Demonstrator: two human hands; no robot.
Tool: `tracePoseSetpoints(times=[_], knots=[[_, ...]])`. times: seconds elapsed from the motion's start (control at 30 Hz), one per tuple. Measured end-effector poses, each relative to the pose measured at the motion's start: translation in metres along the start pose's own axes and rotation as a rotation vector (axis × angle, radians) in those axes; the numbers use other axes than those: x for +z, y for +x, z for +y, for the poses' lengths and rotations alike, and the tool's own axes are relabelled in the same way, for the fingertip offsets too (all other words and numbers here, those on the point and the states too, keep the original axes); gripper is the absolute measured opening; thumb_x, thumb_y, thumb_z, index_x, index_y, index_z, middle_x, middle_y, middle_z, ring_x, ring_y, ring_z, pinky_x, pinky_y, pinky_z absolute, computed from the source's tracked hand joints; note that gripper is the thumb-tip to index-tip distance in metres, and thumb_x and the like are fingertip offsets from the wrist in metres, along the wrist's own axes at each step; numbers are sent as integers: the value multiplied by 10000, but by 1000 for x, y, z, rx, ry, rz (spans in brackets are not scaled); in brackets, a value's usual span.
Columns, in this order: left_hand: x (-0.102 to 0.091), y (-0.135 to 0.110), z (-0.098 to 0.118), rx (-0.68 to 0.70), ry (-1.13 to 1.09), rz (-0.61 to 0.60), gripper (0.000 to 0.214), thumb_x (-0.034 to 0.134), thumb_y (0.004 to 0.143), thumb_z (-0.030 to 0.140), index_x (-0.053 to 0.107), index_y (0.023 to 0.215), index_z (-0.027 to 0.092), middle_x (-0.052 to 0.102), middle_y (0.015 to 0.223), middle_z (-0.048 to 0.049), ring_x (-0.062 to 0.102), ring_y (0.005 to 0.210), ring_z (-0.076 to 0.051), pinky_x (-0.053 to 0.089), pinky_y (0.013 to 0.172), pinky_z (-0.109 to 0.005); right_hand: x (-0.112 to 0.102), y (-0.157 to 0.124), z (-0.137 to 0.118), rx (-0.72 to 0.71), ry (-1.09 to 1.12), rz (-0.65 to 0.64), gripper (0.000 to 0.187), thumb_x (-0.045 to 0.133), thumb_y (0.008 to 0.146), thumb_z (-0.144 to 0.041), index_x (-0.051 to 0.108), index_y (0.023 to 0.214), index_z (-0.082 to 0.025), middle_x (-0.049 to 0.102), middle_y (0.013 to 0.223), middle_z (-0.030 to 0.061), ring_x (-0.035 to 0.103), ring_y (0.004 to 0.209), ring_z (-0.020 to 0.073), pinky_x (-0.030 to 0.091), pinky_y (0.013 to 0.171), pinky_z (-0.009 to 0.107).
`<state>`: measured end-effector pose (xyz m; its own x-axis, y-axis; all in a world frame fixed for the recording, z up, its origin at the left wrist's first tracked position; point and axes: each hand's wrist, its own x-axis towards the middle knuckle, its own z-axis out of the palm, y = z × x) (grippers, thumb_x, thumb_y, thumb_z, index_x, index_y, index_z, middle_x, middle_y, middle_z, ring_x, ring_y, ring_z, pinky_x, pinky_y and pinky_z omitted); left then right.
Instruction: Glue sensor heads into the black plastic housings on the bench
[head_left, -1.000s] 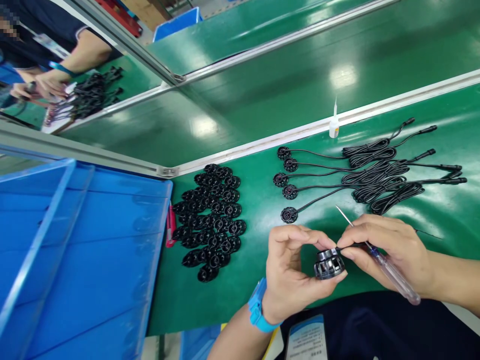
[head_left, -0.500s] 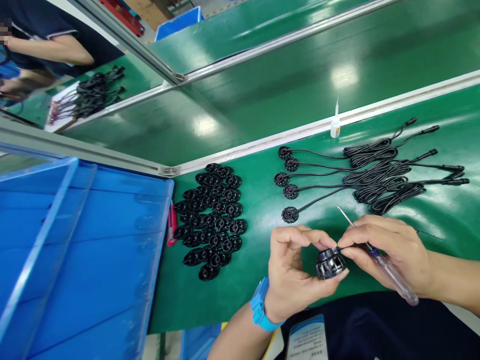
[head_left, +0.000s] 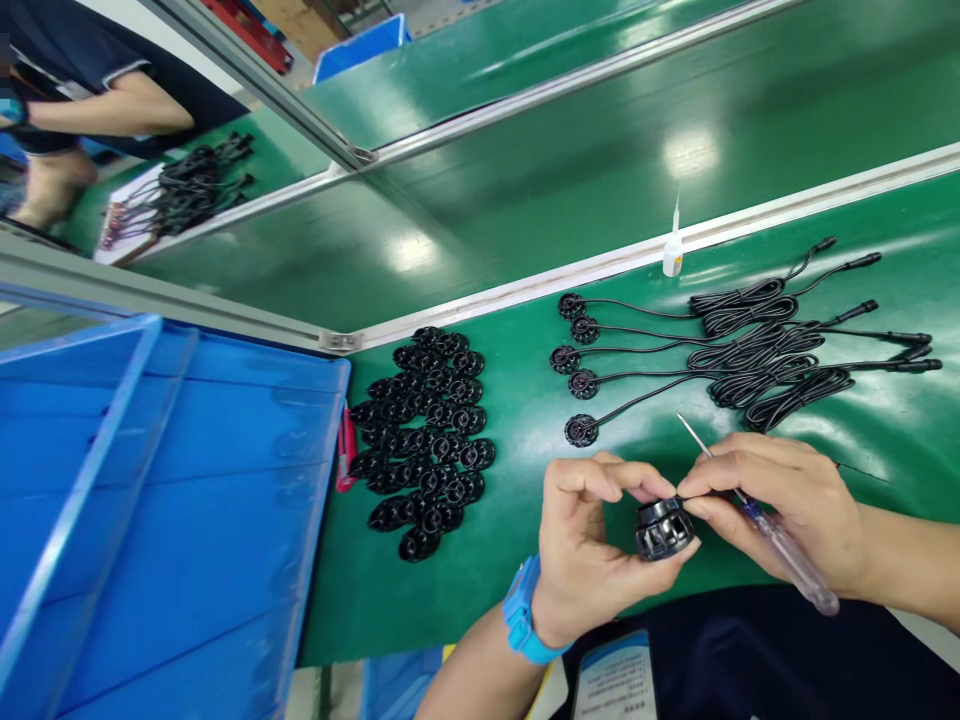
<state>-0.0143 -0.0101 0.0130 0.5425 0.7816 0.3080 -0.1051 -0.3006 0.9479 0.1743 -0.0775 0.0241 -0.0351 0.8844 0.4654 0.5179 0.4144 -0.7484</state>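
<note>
My left hand point(head_left: 592, 545) pinches a round black plastic housing point(head_left: 663, 529) between thumb and fingers, just above the green table's near edge. My right hand point(head_left: 780, 500) is closed on a small screwdriver point(head_left: 780, 545) with a clear handle, its thin metal shaft pointing up and left. The right fingertips also press a thin black cable against the housing's top. Beyond my hands lie several finished black discs with coiled cables point(head_left: 750, 345).
A pile of loose black round parts point(head_left: 427, 440) lies left of my hands. A blue plastic crate point(head_left: 165, 490) stands at the left. A small glue bottle point(head_left: 673, 252) stands by the conveyor rail. Another person's arm point(head_left: 112, 110) works at the far left with more cables.
My hands and the housing have barely shifted. The other person's hands at the far left have moved away from their cable pile.
</note>
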Motion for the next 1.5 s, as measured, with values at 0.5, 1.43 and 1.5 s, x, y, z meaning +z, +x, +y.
tracePoseSetpoints(times=[0.5,1.43,1.5], knots=[[3,5,4,134,164,13,574,861,684,130,399,991,274,750,841,13,682,685,-132,564,640,-258,-2,-3,1,-9,-15,-16,61,653,941,-136,651,990,-171,709,823,23,667,702,97,554,647,193],[-3,11,4,365,309,-26,328,853,752,150,547,855,209,812,877,-64,753,668,-150,584,671,-290,-4,-2,-2,0,-53,14,78,679,912,-123,694,977,-162,710,830,35,699,693,94,574,670,167],[-4,11,5,372,320,-44,300,847,761,156,571,867,208,812,883,-63,757,676,-155,586,664,-291,-3,-3,-2,9,-49,13,82,679,909,-123,697,975,-168,714,828,35,705,691,102,579,664,173]])
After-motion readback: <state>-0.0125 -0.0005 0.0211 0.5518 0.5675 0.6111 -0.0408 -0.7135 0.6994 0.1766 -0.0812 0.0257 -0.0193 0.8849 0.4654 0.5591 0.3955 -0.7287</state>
